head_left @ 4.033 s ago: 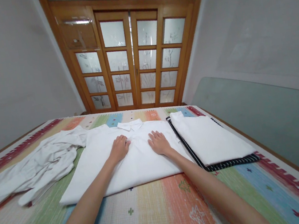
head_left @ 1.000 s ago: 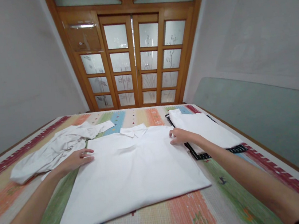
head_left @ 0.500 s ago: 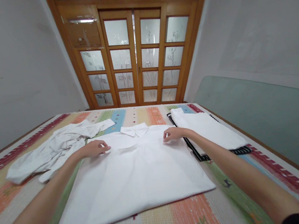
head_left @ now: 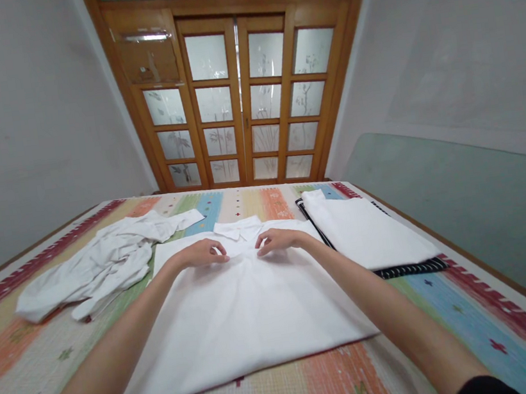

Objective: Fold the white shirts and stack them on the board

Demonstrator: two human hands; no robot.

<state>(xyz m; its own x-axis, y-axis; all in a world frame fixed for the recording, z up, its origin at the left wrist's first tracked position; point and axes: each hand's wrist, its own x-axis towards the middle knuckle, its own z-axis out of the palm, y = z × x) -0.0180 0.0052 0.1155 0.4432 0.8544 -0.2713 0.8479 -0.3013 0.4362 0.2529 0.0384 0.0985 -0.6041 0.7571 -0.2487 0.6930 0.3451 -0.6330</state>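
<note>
"What do we have on the far left?"

"A crumpled white cloth (head_left: 97, 264), lying loose on the striped cover (head_left: 336, 381) just beside our left arm. We see no change in it over the last second."

"And our left hand (head_left: 202, 253)?"

"It is half curled over the upper front of the shirt (head_left: 249, 315), thumb tip close to the fingers. We can't tell whether any fabric is between them. A second ago it was out by the shirt's left edge; now it is in near the middle."

"So where is the shirt?"

"Flat in front of us, between the two heaps, with its collar (head_left: 238, 228) pointing away from us. Creases now fan down from between our hands, so we judge that our work has gone from the sides to the centre, and that the front is less smooth for it."

"Our right hand (head_left: 276, 240) matches?"

"Nearly. It has come in from the right edge too, curled in the same way, a narrow gap from the left one. Again, we can't tell if it grips."

"And farthest right?"

"The folded white cloth (head_left: 368, 225) on top of the black striped cloth (head_left: 412, 268), apart from our fingers."
</note>
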